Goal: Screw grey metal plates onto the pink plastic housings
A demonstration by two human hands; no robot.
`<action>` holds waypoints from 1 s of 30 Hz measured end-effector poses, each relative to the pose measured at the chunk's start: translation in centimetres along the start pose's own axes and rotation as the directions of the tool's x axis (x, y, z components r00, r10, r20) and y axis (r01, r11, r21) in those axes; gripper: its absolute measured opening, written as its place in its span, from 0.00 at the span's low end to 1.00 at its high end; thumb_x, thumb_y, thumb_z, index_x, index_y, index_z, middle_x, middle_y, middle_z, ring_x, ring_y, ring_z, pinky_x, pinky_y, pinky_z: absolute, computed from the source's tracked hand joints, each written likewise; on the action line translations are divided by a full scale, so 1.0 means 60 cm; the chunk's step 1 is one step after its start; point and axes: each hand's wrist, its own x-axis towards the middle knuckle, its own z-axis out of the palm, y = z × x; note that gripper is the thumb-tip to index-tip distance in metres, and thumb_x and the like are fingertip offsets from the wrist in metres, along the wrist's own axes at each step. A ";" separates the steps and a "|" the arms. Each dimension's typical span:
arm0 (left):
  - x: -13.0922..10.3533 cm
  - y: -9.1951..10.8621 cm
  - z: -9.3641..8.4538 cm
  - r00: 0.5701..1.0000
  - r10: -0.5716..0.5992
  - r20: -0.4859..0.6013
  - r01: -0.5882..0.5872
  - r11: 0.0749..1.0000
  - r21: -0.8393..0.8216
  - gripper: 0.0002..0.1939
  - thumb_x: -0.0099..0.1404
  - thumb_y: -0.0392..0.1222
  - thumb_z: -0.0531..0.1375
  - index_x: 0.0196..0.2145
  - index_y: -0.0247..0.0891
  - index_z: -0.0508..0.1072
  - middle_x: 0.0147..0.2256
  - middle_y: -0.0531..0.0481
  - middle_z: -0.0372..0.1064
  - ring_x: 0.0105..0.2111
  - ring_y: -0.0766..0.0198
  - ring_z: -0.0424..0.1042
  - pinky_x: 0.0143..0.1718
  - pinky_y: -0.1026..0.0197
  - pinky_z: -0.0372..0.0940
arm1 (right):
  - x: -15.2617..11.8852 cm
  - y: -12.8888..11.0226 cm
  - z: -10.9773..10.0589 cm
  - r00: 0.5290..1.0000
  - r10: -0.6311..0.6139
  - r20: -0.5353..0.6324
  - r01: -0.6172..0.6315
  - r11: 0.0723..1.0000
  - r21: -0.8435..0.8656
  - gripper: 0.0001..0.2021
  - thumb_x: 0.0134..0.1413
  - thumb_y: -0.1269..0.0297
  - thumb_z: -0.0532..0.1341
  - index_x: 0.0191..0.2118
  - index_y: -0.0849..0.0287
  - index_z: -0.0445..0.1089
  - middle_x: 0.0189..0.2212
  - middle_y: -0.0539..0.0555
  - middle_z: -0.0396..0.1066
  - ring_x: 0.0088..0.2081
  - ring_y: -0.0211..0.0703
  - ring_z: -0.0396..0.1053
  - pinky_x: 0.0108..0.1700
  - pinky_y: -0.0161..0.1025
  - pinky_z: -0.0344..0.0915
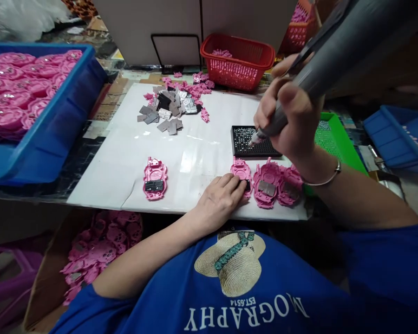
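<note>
My left hand (220,202) presses on a pink plastic shell (241,170) at the front of the white board (195,153), its fingertips on a black piece in the shell. My right hand (292,106) is wrapped round a grey power screwdriver (329,55), whose tip hangs over a black perforated tray (242,139) of small screws. Two more pink shells, one with a grey plate (266,188), the other (290,188) overlapping it, lie right of my left hand. Farther left lies a single shell (155,170) with a black piece in it.
Grey plates (174,109) and small pink parts (205,114) are heaped at the back, before a red basket (242,69). A blue crate (80,97) of pink shells stands left, a green tray (348,144) right. Below left is a carton (50,273) of pink parts.
</note>
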 end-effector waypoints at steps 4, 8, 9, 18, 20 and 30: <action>0.001 0.000 -0.001 1.000 0.000 -0.023 0.000 1.000 -0.013 0.17 0.73 0.43 0.54 0.52 0.28 0.67 0.46 0.38 0.71 0.47 0.54 0.69 0.44 0.54 0.69 | 0.032 0.014 -0.035 0.986 -0.092 -0.141 0.078 0.992 -0.103 0.14 0.47 0.51 0.70 0.35 0.48 0.68 0.19 0.44 0.56 0.17 0.36 0.58 0.19 0.37 0.55; 0.000 0.000 -0.001 0.999 0.000 -0.044 -0.001 1.000 -0.022 0.16 0.72 0.43 0.55 0.52 0.28 0.68 0.46 0.38 0.71 0.47 0.54 0.69 0.44 0.53 0.69 | 0.041 0.049 -0.063 0.977 -0.085 -0.197 0.045 0.980 -0.196 0.19 0.44 0.44 0.70 0.35 0.47 0.66 0.18 0.44 0.57 0.16 0.37 0.58 0.19 0.37 0.56; 0.000 0.000 0.000 0.999 0.001 -0.046 -0.002 1.000 -0.023 0.17 0.72 0.43 0.56 0.52 0.28 0.68 0.46 0.38 0.71 0.47 0.54 0.69 0.44 0.53 0.70 | 0.041 0.055 -0.066 0.975 -0.086 -0.207 0.042 0.977 -0.208 0.20 0.43 0.42 0.70 0.35 0.47 0.66 0.18 0.44 0.57 0.16 0.37 0.58 0.19 0.38 0.56; 0.001 0.000 -0.002 0.999 -0.010 -0.031 0.009 0.999 -0.039 0.17 0.72 0.43 0.55 0.52 0.28 0.68 0.47 0.38 0.71 0.47 0.53 0.69 0.45 0.53 0.70 | 0.038 0.078 -0.073 0.979 -0.060 -0.195 0.001 0.957 -0.291 0.19 0.44 0.40 0.68 0.35 0.44 0.65 0.17 0.42 0.57 0.17 0.39 0.56 0.20 0.40 0.54; 0.001 0.000 -0.001 0.999 -0.012 -0.032 0.011 0.999 -0.039 0.16 0.72 0.43 0.55 0.52 0.28 0.68 0.46 0.38 0.71 0.47 0.54 0.69 0.44 0.53 0.70 | 0.039 0.081 -0.076 0.980 -0.058 -0.192 -0.004 0.952 -0.305 0.19 0.44 0.39 0.67 0.35 0.43 0.64 0.17 0.42 0.58 0.17 0.39 0.56 0.21 0.40 0.54; 0.001 0.000 -0.001 0.999 -0.016 -0.030 0.015 0.999 -0.041 0.16 0.72 0.43 0.55 0.51 0.29 0.68 0.46 0.38 0.71 0.47 0.54 0.69 0.44 0.53 0.70 | 0.041 0.085 -0.074 0.980 -0.054 -0.194 0.002 0.966 -0.258 0.24 0.40 0.37 0.68 0.36 0.45 0.62 0.17 0.41 0.56 0.17 0.36 0.55 0.20 0.39 0.52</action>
